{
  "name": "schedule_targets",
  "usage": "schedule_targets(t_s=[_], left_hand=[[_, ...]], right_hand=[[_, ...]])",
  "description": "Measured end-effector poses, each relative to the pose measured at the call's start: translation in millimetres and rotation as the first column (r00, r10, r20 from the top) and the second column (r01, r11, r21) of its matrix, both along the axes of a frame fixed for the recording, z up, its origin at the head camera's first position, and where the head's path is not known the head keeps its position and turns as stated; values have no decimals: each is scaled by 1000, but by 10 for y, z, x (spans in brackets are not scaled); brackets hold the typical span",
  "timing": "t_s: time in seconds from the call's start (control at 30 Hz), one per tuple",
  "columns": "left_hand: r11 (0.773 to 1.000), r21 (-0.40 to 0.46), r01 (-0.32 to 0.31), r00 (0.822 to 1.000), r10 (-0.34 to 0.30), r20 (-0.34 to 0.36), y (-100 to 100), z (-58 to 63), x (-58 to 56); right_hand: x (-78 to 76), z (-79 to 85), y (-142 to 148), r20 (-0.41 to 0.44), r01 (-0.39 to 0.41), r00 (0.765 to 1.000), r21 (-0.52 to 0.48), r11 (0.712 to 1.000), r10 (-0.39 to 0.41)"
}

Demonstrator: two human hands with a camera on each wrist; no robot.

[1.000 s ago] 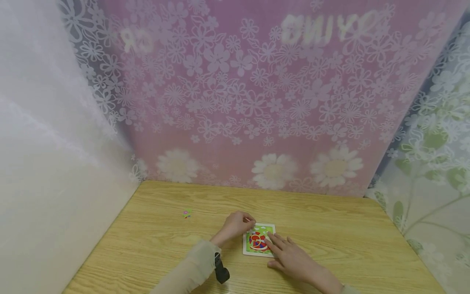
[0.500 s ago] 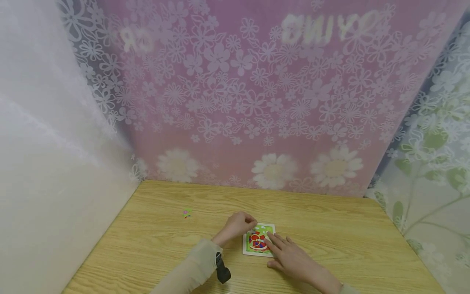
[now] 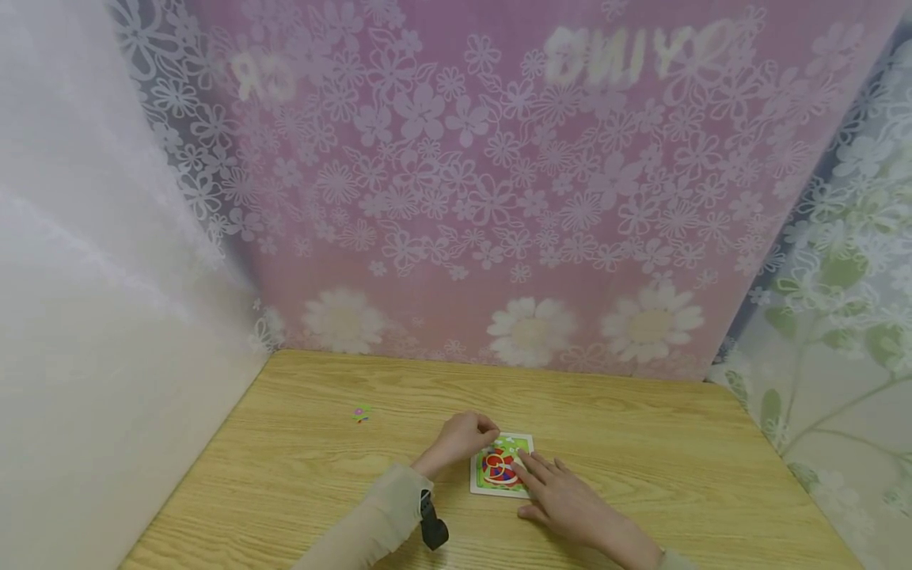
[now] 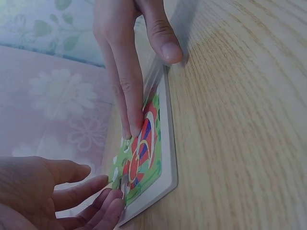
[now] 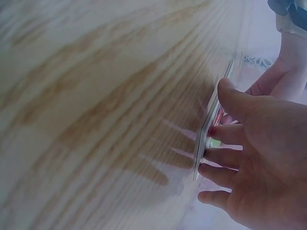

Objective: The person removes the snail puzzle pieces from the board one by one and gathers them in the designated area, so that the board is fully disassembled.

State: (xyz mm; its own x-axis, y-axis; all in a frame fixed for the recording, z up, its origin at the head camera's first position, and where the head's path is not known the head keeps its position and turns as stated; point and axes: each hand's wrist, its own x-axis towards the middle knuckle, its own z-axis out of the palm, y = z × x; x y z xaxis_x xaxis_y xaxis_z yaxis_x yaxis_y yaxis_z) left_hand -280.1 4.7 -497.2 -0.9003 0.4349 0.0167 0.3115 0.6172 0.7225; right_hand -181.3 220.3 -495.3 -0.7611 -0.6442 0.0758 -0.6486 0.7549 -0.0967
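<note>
At the left of the wooden table (image 3: 712, 475) we see a small cluster of coloured bits (image 3: 360, 413), green with a purple spot, too small for us to make out fully. Next comes the left hand (image 3: 461, 438), a black strap (image 3: 432, 522) hanging at its wrist below a pale sleeve (image 3: 378, 511). Its fingers are bent, the tips together at the far left corner of the picture board (image 3: 500, 470); we cannot tell whether they pinch anything.

The board lies flat on the table between both hands. It is roughly square, with a white border around a green ground, white cloud shapes near the far edge, and a rounded red and blue figure crossed by pale curves. Over its right side, the right hand (image 3: 573, 507) rests its straight, spread fingers.

Compared with a second ago, we find the left fingertips slightly further right over the corner; the board, the right hand and the coloured bits look practically unmoved.
</note>
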Motion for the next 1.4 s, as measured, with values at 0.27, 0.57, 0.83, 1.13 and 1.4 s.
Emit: schedule_targets(t_s=[0.27,0.57,0.83,1.13,1.4], left_hand=[[1000,10,-3,999,3,-40,6,-22,4],[999,38,-2,998,4,-66,-6,-77,-49],[983,183,-10,999,2,47,-1,-79,-63],[968,249,-37,993,7,122,-16,-130,-86],[968,243,-69,993,42,112,-70,-145,-142]], right_hand=[[6,13,-2,1,-2,1000,6,1000,2],[9,4,-3,-18,-5,1000,10,1000,6],[4,-1,4,-21,-8,1000,11,1000,8],[8,23,0,12,-2,1000,10,1000,2],[12,33,-4,13,4,1000,22,1000,-5]])
